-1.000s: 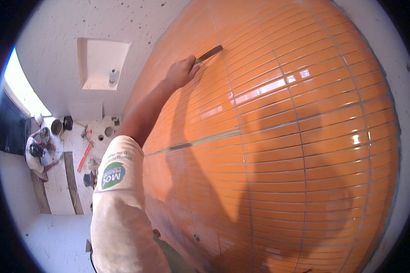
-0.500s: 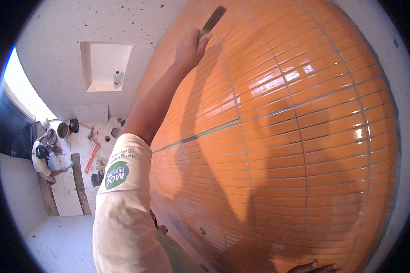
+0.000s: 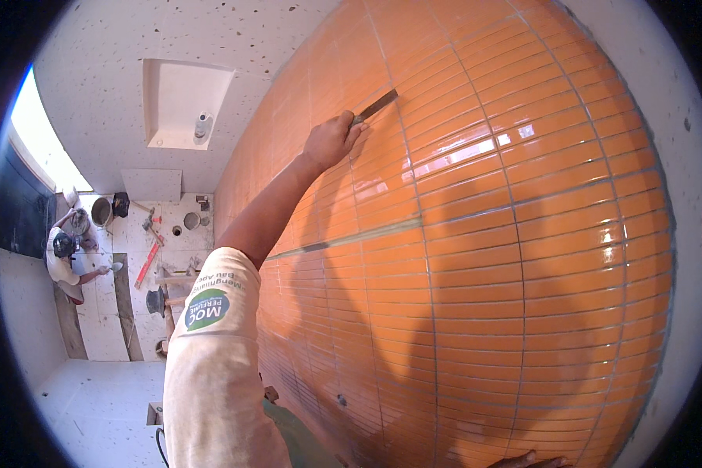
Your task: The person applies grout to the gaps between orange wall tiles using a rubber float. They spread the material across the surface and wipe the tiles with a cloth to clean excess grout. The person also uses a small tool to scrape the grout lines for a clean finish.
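Observation:
My left hand (image 3: 335, 142) is closed round the handle of a scraper (image 3: 381, 104) with a flat, dark blade. The blade points up and right, lying over the orange tiled wall (image 3: 476, 273) near a grout line. Whether its edge touches the tiles I cannot tell. Narrow glossy tiles with grey grout joints make up this wall, and a pale greenish strip (image 3: 374, 232) crosses it below the hand. At the bottom edge, only the fingers of my right hand (image 3: 532, 460) show, spread against the tiles; the rest is out of frame.
A white wall niche (image 3: 187, 78) holds a clear bottle (image 3: 203, 127). At far left a co-worker (image 3: 66, 253) crouches with a trowel (image 3: 117, 266). Around lie a bucket (image 3: 101, 211), a red level (image 3: 147, 265) and a dark container (image 3: 155, 301).
My left hand has come down the wall with the scraper, its blade now lower and tilted flatter. The right hand stays at the bottom edge. The co-worker's arm has shifted, and the view has moved slightly.

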